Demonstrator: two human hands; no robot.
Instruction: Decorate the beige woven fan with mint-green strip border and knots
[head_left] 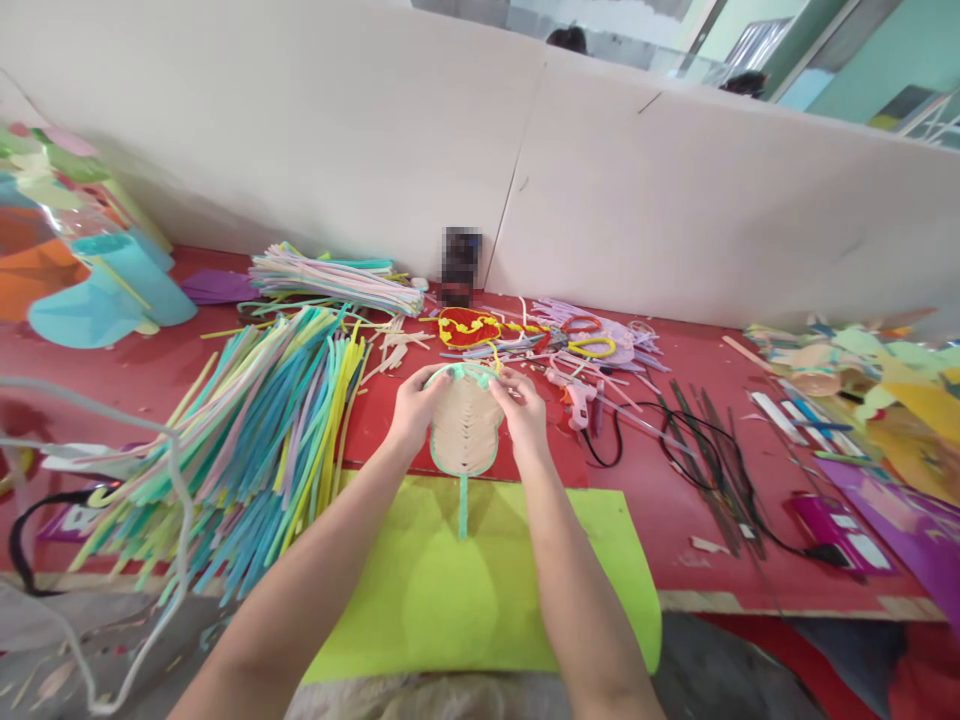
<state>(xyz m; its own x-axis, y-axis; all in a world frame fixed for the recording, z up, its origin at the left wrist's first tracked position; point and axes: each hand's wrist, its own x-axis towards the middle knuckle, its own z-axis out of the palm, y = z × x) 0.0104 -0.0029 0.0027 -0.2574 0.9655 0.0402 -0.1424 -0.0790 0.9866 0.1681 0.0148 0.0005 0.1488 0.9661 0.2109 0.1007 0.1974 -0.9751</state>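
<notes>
Between my hands is a beige pipe-cleaner fan (465, 430), rounded in shape, with a mint-green edge and a short green handle pointing toward me. My left hand (417, 400) pinches its upper left rim. At the upper right rim, the fingers of my right hand (519, 398) are closed on it too. Mint-green pieces show along the top edge near both thumbs. Below the fan lies a lime-green sheet (465, 590), hanging over the table's front edge. Just beyond my hands is a red piece with yellow trim (469, 328).
Left lies a big heap of coloured pipe cleaners (262, 440), with a paler bundle (337, 278) behind. A pink glue gun (576, 398), yellow-handled scissors (592, 347) and dark cables (712, 460) lie right. A purple power strip (840, 535) sits near the front edge. A white partition (337, 130) stands behind.
</notes>
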